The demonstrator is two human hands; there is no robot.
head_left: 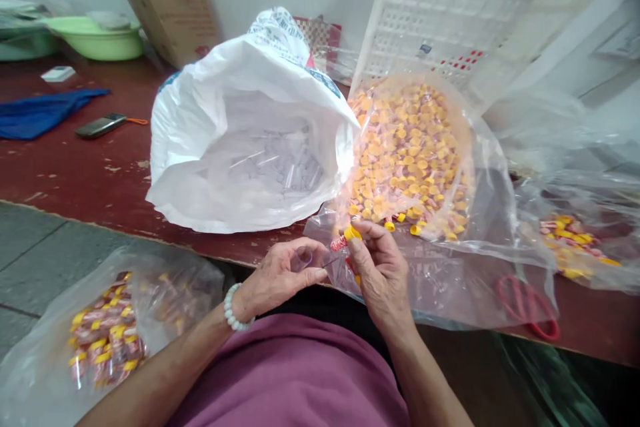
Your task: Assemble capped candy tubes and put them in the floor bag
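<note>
My left hand (277, 275) is closed around a small clear plastic tube (303, 256), its round end toward me. In my right hand (381, 267), thumb and fingers pinch a yellow cap (352, 233) with a red-and-white piece (339, 242) attached to it. The two hands are close together over the table's front edge, tube and cap apart. Beyond my left hand a white woven sack (200, 173) lies with its mouth toward me, clear tubes (295, 163) inside. Past my right hand, a clear plastic bag (493, 213) holds many yellow caps (410, 147).
At lower left, a plastic bag (30, 373) holds capped tubes (107, 340). On the red table (115, 170) lie a phone (101, 125), a blue cloth (45, 113) and a green basin (100, 40). A red loop (543, 328) and another bag (575, 240) are at right.
</note>
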